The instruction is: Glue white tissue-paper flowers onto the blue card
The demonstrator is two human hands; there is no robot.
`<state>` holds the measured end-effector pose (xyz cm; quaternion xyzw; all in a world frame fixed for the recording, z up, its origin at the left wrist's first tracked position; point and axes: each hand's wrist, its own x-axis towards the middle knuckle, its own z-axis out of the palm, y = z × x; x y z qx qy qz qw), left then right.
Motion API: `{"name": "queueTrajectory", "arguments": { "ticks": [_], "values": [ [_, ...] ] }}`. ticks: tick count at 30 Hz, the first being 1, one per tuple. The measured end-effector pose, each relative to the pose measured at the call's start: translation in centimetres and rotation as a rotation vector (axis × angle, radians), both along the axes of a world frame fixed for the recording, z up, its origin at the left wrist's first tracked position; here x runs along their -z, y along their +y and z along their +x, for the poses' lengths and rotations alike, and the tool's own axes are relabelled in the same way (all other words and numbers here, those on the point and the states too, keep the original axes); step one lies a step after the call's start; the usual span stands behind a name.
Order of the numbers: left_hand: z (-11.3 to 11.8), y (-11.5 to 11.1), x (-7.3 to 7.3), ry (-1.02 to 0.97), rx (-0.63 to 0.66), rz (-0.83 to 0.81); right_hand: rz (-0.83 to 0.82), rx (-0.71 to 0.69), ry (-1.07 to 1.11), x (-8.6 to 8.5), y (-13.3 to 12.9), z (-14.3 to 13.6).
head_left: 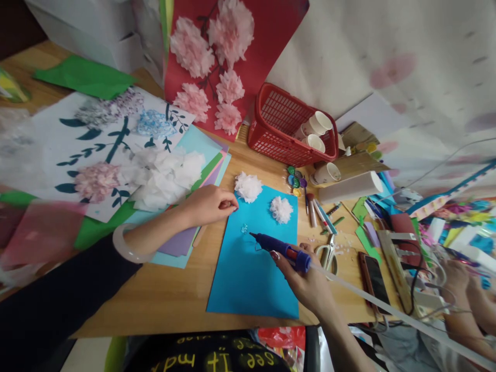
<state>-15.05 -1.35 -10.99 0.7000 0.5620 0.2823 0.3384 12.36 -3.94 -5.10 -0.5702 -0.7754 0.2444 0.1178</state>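
Note:
My right hand (304,276) is closed round a dark blue hot glue gun (277,247), with a long translucent glue stick running out of its back. The dark nozzle points left, just right of a small clear glue patch (244,228) on a bright blue sheet of paper (256,281). My left hand (211,205) hovers by the sheet's upper left edge, fingers curled and pinched; whatever they hold, if anything, is hidden. One white paper flower (248,187) sits at the sheet's upper left corner, and a second white flower (281,210) lies farther right on it.
White tissue flowers (166,173) lie on a flower picture at left. A red basket (271,116) holds paper cups. Scissors (329,254), pens and a phone (375,279) lie to the right. Another person's hands (457,279) are at far right.

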Motion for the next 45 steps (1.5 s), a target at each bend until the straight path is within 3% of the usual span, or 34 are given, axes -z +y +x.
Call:
{"name": "queueTrajectory", "arguments": {
  "ticks": [4,9,14,19,24,29,34,39,43,45],
  "values": [
    [0.0,0.1,0.0,0.01,-0.008,-0.009,-0.004,-0.101,-0.004,-0.1,0.1,-0.3],
    [0.0,0.1,0.1,0.011,-0.004,-0.014,0.014,-0.019,-0.003,0.4,0.1,-0.2],
    [0.0,0.1,0.0,0.021,0.003,-0.018,0.017,-0.065,0.015,0.5,0.3,-0.1],
    [0.0,0.1,0.0,0.017,0.005,-0.003,0.013,0.011,0.0,0.7,0.4,-0.8],
    [0.0,0.1,0.1,0.0,-0.011,0.025,0.064,-0.099,0.003,0.5,0.5,-1.5],
    [-0.1,0.0,0.2,-0.022,0.008,0.041,0.035,-0.041,0.016,0.4,0.3,-1.6],
    [-0.1,0.0,0.1,-0.022,0.007,0.012,0.033,-0.143,0.021,0.4,0.0,-1.5],
    [-0.2,-0.1,-0.1,-0.031,0.025,0.028,0.065,-0.037,0.012,0.7,-0.4,-1.0],
    [-0.2,-0.1,0.0,-0.035,0.026,0.019,0.035,-0.159,-0.016,0.2,-0.3,-1.0],
    [-0.2,-0.1,0.1,-0.032,0.026,0.019,0.044,-0.148,-0.013,0.0,-0.4,-0.9]
  ]
}}
